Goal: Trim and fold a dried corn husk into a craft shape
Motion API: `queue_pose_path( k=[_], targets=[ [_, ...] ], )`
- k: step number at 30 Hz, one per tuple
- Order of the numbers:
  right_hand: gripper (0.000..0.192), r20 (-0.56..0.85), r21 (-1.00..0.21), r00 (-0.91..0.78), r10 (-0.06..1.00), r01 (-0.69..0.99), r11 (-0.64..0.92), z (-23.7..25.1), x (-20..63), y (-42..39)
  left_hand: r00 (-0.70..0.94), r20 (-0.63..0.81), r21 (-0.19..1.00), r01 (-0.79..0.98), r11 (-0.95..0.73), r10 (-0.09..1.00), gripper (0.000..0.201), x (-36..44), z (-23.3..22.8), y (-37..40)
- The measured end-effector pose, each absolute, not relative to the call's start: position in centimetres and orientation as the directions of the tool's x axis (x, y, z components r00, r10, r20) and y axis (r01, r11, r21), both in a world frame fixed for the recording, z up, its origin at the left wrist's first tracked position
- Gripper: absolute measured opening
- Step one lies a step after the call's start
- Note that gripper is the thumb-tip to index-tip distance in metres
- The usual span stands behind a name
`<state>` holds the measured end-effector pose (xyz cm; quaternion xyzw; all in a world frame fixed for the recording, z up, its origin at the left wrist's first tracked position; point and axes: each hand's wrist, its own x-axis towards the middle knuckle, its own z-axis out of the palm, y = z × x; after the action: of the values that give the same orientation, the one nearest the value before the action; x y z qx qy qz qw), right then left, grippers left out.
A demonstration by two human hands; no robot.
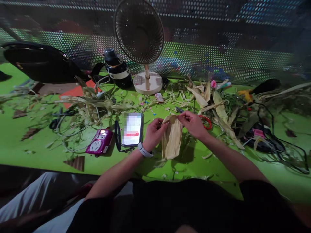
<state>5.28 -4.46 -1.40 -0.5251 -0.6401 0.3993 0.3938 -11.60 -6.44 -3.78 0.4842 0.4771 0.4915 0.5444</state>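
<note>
Hands point(155, 131) point(193, 124) pinch husk point(172, 139) over littered green table point(36, 155).

From here I count one fan point(139, 32), with one bottle point(118, 69) just left of its base and one black bag point(39, 63) farther left. In front of the fan I see one phone point(132, 128), one purple power strip point(99, 142) and two hands point(153, 133) point(193, 124) sharing one husk point(172, 139). Loose husks right of the fan are too tangled to count.
</note>
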Motion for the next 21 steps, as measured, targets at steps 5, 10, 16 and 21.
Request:
queue_pose_path(
  k=[5, 10, 16, 21],
  targets=[
    [0.041, 0.177, -0.867, -0.102, 0.979, 0.454, 0.204, -1.8, 6.5, -4.1, 0.100, -0.008, 1.000, -0.023, 0.011, 0.995, 0.038, -11.8, -3.8, -6.3],
    [0.038, 0.207, -0.840, -0.147, 0.967, 0.479, 0.253, -1.1, 6.4, -4.7, 0.109, 0.070, 0.991, 0.108, -0.082, 0.992, 0.029, -11.7, -4.5, -6.6],
    [0.047, -0.042, -0.920, -0.191, 0.981, 0.389, 0.037, -1.6, 5.6, -5.1, 0.071, 0.093, 0.991, 0.089, -0.099, 0.993, 0.024, -11.8, -4.4, -6.5],
    [0.041, -0.089, -0.930, -0.139, 0.986, 0.367, -0.032, -2.2, 5.9, -4.9, 0.200, -0.020, 0.999, 0.034, 0.014, 0.980, 0.013, -12.1, -4.1, -6.1]
  ],
)
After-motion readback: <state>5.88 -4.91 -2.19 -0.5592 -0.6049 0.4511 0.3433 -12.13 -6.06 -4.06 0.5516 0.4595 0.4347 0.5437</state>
